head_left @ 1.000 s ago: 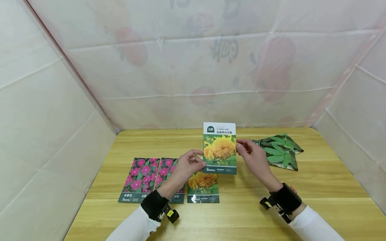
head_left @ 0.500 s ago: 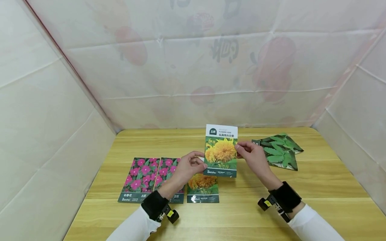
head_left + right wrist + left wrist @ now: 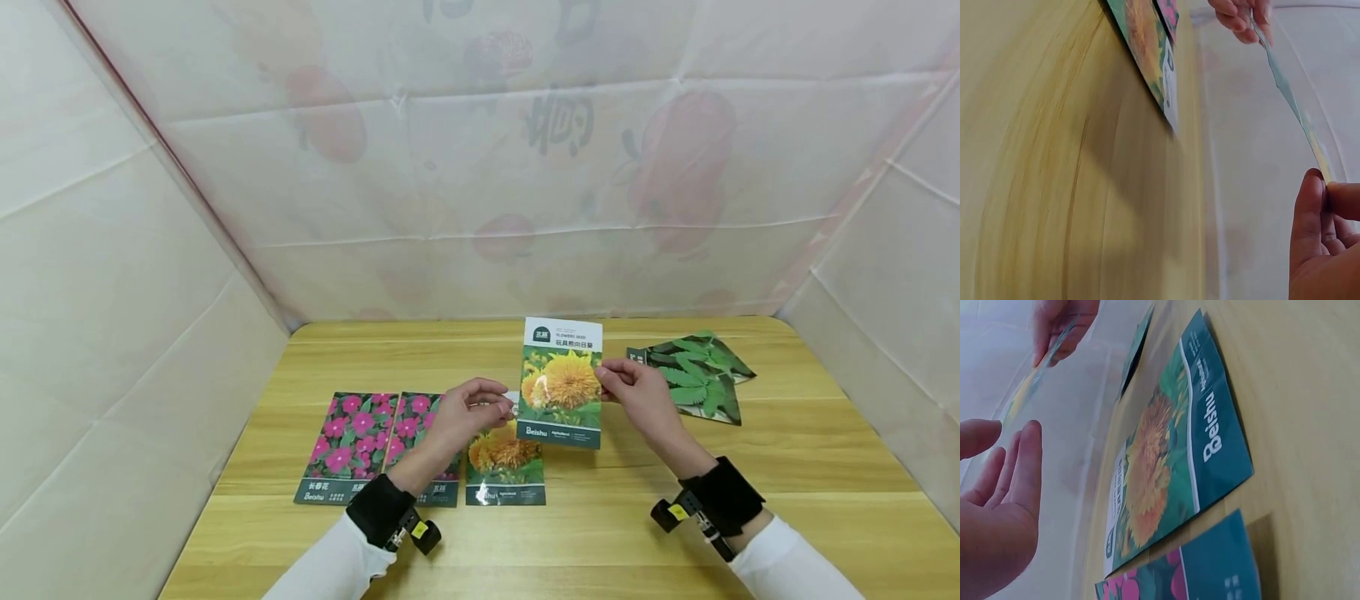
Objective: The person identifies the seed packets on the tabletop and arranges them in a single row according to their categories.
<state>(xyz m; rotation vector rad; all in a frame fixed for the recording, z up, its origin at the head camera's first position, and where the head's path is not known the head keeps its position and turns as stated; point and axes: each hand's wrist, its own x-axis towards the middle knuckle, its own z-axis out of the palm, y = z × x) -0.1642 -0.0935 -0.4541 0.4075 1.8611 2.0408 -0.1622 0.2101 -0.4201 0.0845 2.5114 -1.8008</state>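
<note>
A sunflower seed packet (image 3: 561,387), white at the top with a yellow bloom, is held up off the table. My right hand (image 3: 643,400) pinches its right edge between thumb and fingers. Beside the packet's left edge is my left hand (image 3: 467,417), its thumb and fingers parted with nothing between them in the left wrist view. Below the left hand, a second sunflower packet (image 3: 506,475) lies on the table, its upper part partly covered.
Two pink-flower packets (image 3: 348,446) lie side by side at the left, one partly behind the left forearm. Two overlapping green-leaf packets (image 3: 701,379) lie at the back right. Pale fabric walls (image 3: 480,167) border the wooden table (image 3: 600,542).
The held packet has come slightly down and to the right with the right hand, tilting a little. The left fingers have let go of its left edge; the left hand stays nearly in place.
</note>
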